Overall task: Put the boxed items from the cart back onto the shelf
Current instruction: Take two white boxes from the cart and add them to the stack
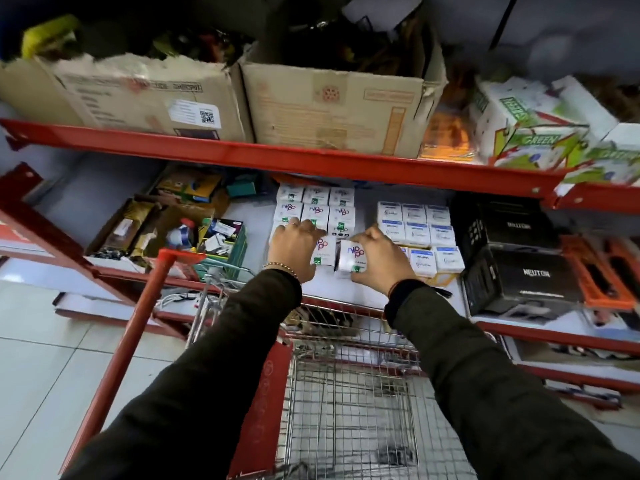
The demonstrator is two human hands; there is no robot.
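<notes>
Both hands reach over the cart [346,393] to the shelf [346,292]. The left hand [294,249] lies with fingers spread on a white box [325,251] at the front of the white stack [315,209]. The right hand [379,259] grips another white box [353,259], fingers curled round it, just right of the first. Both boxes sit on the shelf. More white boxes with blue [420,233] stand right of the hands. Black boxes [519,268] are farther right. Big brown boxes [242,102] sit on the shelf above.
</notes>
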